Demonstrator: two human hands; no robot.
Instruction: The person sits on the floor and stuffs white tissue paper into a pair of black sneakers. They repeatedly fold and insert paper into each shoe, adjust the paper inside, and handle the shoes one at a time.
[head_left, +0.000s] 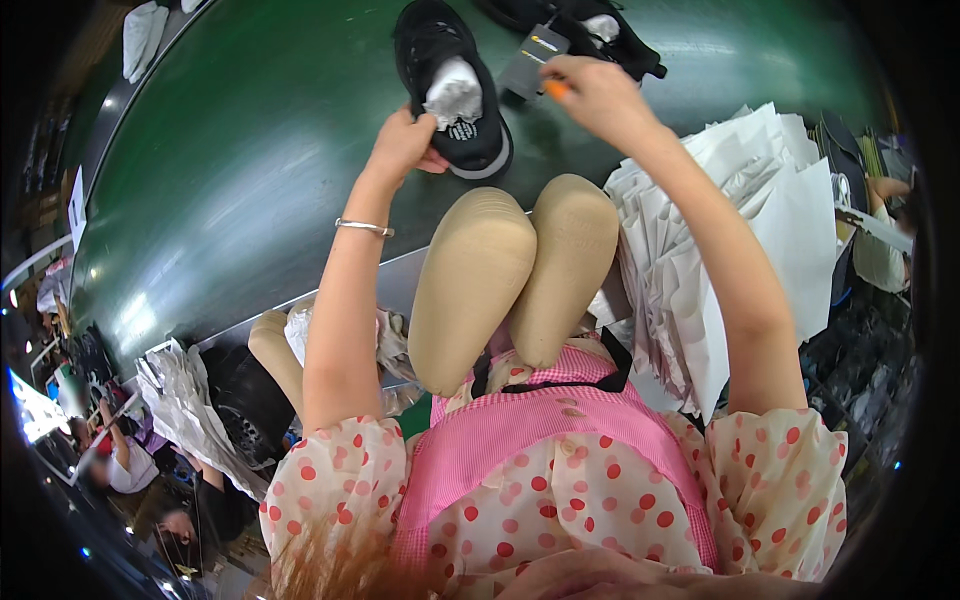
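left hand [402, 145] grip on one black shoe [450, 85]; right hand [597, 95] pinching small orange item [556, 88], perhaps tag; second shoe [580, 30] behind.

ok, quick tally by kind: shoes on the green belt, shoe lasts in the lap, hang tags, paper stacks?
Black shoes: 2, one at the left hand, one at the top edge
Tan shoe lasts: 2
Dark hang tag: 1, by the right hand
White paper stack: 1
Total: 6

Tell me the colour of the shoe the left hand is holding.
Black, with a light sole edge and white paper stuffing; the shoe shows best in the head view, held by the left hand.
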